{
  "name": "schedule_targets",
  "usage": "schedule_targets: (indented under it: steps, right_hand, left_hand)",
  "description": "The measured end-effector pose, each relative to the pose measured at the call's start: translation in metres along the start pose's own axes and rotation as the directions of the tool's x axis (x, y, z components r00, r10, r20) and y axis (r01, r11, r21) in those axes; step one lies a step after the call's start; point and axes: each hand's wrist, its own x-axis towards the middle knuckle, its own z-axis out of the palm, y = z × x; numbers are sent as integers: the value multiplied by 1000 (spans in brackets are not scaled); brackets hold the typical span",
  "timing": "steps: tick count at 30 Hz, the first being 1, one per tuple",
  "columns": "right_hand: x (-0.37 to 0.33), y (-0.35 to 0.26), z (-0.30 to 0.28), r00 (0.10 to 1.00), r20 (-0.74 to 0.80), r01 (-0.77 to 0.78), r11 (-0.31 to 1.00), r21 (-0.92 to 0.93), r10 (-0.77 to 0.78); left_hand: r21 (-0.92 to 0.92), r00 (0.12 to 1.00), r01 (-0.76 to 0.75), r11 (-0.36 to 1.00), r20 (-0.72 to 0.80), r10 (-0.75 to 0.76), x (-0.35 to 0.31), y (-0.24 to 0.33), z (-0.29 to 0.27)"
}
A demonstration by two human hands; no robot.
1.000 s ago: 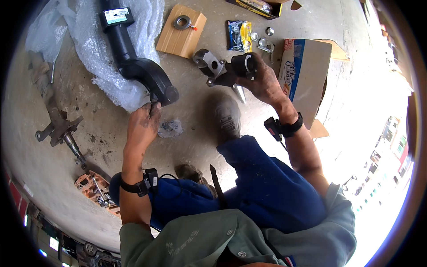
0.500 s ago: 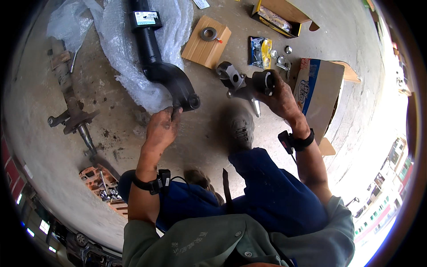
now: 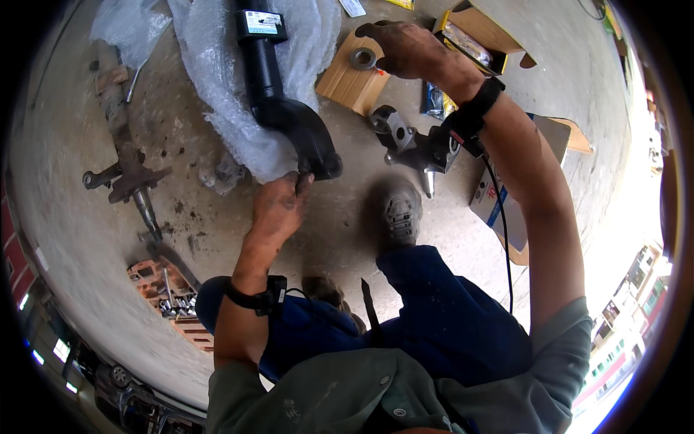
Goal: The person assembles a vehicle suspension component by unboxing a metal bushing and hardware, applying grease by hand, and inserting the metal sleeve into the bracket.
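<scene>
My left hand (image 3: 278, 210) is closed on the near end of a black axle beam (image 3: 293, 119), thumb and fingers pinching beside its round eye. The beam lies on bubble wrap (image 3: 217, 90). My right hand (image 3: 408, 52) hovers with fingers apart just beside a steel bearing ring (image 3: 363, 58), holding nothing. That ring rests on a flat cardboard box (image 3: 343, 85). Below my right forearm a steering knuckle (image 3: 412, 141) sits on the floor, its silver spindle pointing toward me. The forearm partly covers it.
On the left lie an old rusty axle (image 3: 130, 170) and a socket tool case (image 3: 155, 286). An open yellow-black box (image 3: 470, 43) stands at the far right, with a blue-yellow packet (image 3: 436, 100) nearer. A larger carton (image 3: 491, 199) is behind my right arm. My shoe (image 3: 400, 213) is near the knuckle.
My right hand has let go of the steering knuckle and moved up and away from me to the bearing ring. The left hand keeps its hold on the beam. The view has shifted slightly.
</scene>
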Motion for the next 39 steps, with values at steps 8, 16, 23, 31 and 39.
schedule_targets:
  steps: [8, 16, 23, 31, 39]
  right_hand:
    - [23, 4, 30, 989, 147, -38, 998, 40, 31]
    - [-46, -36, -4, 948, 208, -234, -85, 969, -239]
    - [-79, -75, -10, 923, 75, -197, -297, 934, -377]
    - [-93, -72, -3, 922, 51, -179, -305, 935, -385]
    - [-100, -73, -2, 907, 21, -181, -343, 922, -421]
  left_hand:
    - [-163, 969, -73, 984, -246, 32, -4, -9, 8]
    - [-446, 866, -336, 830, -493, 85, -9, 10, -18]
    - [-376, 666, -693, 614, -661, 346, -8, 52, -31]
    - [-401, 639, -743, 536, -662, 391, -4, 51, -18]
    - [-627, 782, -623, 468, -493, 381, -9, 50, -21]
